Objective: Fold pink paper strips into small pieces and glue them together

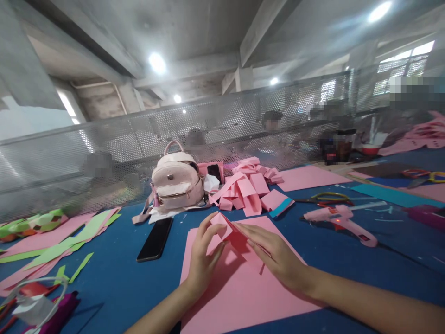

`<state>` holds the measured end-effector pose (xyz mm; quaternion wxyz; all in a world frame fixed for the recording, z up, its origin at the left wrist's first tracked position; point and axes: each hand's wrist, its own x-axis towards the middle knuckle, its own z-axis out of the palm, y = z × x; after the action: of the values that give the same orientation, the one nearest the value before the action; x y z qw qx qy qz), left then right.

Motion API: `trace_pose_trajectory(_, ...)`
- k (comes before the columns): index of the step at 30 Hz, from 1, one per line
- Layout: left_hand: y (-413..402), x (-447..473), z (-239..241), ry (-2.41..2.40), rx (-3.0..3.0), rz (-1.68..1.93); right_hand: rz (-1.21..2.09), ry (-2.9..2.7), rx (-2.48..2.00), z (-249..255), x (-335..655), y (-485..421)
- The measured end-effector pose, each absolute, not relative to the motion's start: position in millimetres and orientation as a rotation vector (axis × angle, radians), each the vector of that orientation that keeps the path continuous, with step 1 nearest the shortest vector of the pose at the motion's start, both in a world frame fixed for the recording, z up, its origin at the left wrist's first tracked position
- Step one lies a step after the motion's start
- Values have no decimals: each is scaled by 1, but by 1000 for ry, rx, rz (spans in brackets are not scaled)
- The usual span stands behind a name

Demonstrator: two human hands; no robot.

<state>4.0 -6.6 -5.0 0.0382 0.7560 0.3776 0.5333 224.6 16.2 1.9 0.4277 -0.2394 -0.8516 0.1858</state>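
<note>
Between my two hands is a folded piece of pink paper (239, 241), bent into an angled shape above a large flat pink sheet (243, 297). My left hand (206, 253) pinches its upper left part between thumb and fingers. Along the right side of the piece, my right hand (273, 253) grips with straight fingers against the outer face and the thumb underneath. Just beyond the hands lies a heap of cut and folded pink paper strips (243, 188). One pink piece there (278, 202) has a blue band on its edge.
A black phone (155, 239) and a pale backpack (177, 178) are left of centre. A pink glue gun (342, 220) with a lit red light and yellow-handled scissors (330, 198) lie right. Green paper strips (81, 232) lie left; a perforated metal screen (222, 130) runs behind.
</note>
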Motion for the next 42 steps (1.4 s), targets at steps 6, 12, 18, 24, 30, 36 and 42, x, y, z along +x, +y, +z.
trace_pose_trajectory(6,-8,5,-3,1136,2305,1641,388,-2157,-578,2,226,17)
trace_pose_trajectory(12,-8,5,-5,1137,2302,1622,292,-2191,-540,2,225,18)
trace_pose_trajectory(18,-8,4,-4,1182,2306,1612,246,-2210,-521,1,226,18)
trace_pose_trajectory(24,-9,5,-4,1196,2302,1603,228,-2208,-508,-1,226,19)
trace_pose_trajectory(30,-7,5,-5,1191,2316,1606,226,-2214,-511,-2,227,20)
trace_pose_trajectory(36,-8,4,-5,1170,2314,1610,248,-2226,-512,-3,227,20)
trace_pose_trajectory(42,-9,5,-5,1200,2298,1581,253,-2222,-523,-4,228,21)
